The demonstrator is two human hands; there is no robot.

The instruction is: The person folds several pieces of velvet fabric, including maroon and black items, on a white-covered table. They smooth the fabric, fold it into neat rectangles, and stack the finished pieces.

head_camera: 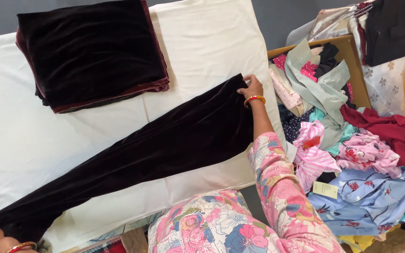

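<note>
I saw a white-covered table (202,37) carrying a folded velvet stack (92,51) and a long dark velvet strip (137,154).

— What is the surface like under the hands?
— A wide worktop covered in plain cream-white cloth (19,145), laid in overlapping sheets, with a seam running away from the right hand toward the far edge.
— And beyond it?
— A flat grey wall or floor (277,18) shows past the far edge, above the right hand; I cannot tell which.
— Anything to the right of the right hand?
— A brown cardboard box with an open top (352,61), and past it a pale fabric printed with small grey flowers (390,79).
— The light?
— Soft and even, with no hard shadows.
</note>
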